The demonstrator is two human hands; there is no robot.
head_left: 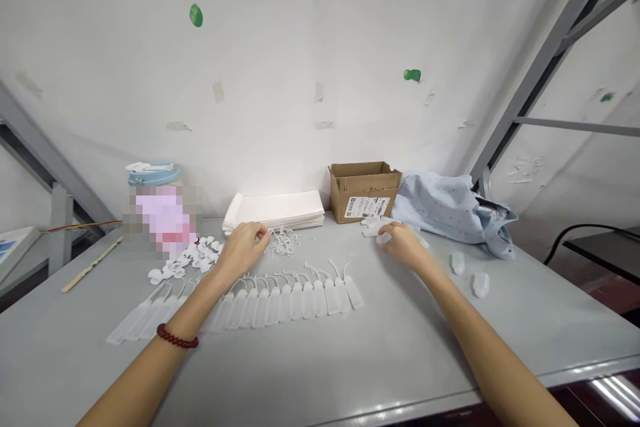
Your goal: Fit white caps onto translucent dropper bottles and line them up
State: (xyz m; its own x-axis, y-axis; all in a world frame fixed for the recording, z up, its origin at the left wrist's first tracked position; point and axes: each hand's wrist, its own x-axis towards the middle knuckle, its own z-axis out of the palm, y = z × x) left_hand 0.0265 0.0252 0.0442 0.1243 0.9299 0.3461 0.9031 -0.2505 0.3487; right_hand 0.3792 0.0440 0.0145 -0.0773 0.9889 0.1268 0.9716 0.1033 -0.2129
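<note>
Translucent plastic tags (371, 228) are seemingly being selected at the curled right hand (403, 245); white strings (283, 243) beside the curled left hand (243, 248) must likely be pinched singly; grips cannot be discerned.

Ctr frame: 2 hands (243, 248), 1 cardbd box (345, 195), 1 white stack (275, 207), 12+ stringed tags (297, 300) (some hidden). Rt: 2 separate pcs (481, 285), 1 cloth (435, 203). Upper: 3 green spots (196, 15).

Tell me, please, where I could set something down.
One bare patch lies between the arms, from the row of tags to the table's front edge; another borders the two loose plastic pieces, on their near side. Crowded: around the left hand, with strings and paper, and around the right hand, near box and cloth.
</note>
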